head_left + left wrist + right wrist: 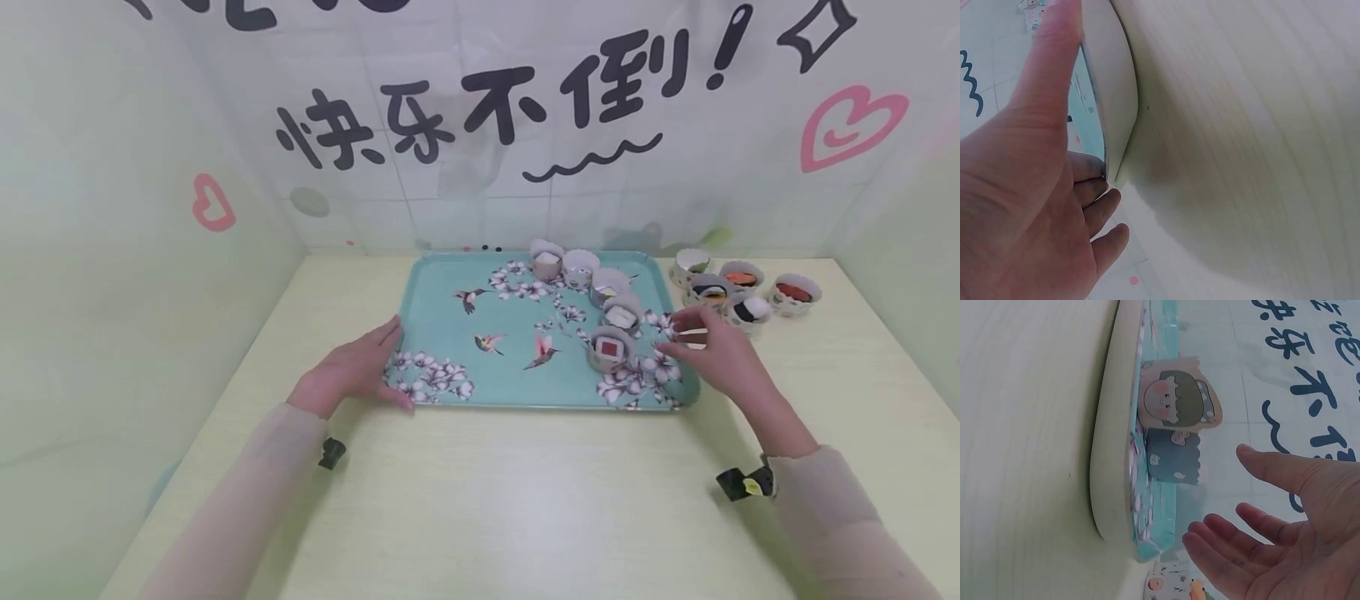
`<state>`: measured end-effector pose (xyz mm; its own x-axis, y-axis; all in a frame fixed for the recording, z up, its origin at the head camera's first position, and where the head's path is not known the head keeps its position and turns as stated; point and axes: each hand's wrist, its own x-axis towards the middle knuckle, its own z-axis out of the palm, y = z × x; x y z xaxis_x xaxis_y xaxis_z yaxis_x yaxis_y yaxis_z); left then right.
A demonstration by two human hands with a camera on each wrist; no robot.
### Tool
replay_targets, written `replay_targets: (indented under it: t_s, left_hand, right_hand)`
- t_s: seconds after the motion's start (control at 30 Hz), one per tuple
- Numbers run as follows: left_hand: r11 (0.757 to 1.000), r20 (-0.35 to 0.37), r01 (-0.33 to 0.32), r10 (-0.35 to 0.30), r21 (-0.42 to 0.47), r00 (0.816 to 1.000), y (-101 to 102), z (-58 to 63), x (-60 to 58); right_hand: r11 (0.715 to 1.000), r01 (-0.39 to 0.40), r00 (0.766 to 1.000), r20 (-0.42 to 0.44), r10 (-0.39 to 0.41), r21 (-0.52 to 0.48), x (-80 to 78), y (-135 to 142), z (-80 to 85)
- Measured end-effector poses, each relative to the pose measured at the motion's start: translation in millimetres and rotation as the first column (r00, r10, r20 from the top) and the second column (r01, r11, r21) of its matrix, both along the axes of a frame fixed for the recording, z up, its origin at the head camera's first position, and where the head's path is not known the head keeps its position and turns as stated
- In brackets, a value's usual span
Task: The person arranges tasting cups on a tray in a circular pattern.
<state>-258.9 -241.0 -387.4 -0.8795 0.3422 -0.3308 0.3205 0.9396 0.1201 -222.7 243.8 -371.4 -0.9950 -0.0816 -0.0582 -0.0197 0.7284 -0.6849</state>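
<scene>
A turquoise tray [442, 333], printed with birds and blossoms, lies on the table. My left hand [358, 362] rests at its left front corner, fingers extended along the side and thumb at the front edge; the left wrist view shows those fingers touching the tray rim [1116, 94]. Over the tray's right edge hovers my right hand [708, 346], fingers loosely bent and holding nothing. Nearest it on the tray stands a paper cup [610, 350] with a white, red-centred piece inside. Several similar cups curve behind it, among them a white-filled cup [622, 317]. A cartoon-face cup [1179, 394] shows in the right wrist view.
Right of the tray, several paper cups stand grouped, including one with a red piece [793, 293], one with an orange piece [741, 277] and one with a black-banded white piece [748, 312]. A lettered wall [480, 183] closes off the table's back.
</scene>
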Motion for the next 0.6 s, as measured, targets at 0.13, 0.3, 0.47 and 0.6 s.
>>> replay_targets:
  t_s: [0.13, 0.3, 0.47, 0.6]
  left_hand:
    - [1.0, -0.001, -0.001, 0.001, -0.002, 1.0, -1, -1.0, -0.7]
    - [1.0, -0.006, 0.006, -0.006, -0.004, 1.0, -2, -1.9, -1.3]
    - [1.0, 0.002, 0.002, -0.002, -0.005, 1.0, -2, -2.7, -1.3]
    - [1.0, 0.006, -0.004, 0.004, 0.006, 1.0, -2, -2.8, -0.6]
  right_hand:
    - [1.0, 0.018, 1.0, -0.017, -0.018, -0.001, -0.6, 9, 0.6]
    - [0.999, 0.051, 0.998, -0.035, -0.051, 0.005, -2.2, 22, 1.2]
    - [0.995, 0.098, 0.995, -0.025, -0.098, 0.011, -3.0, 36, 0.7]
    - [0.99, 0.138, 0.99, -0.03, -0.138, 0.009, -2.0, 45, 1.6]
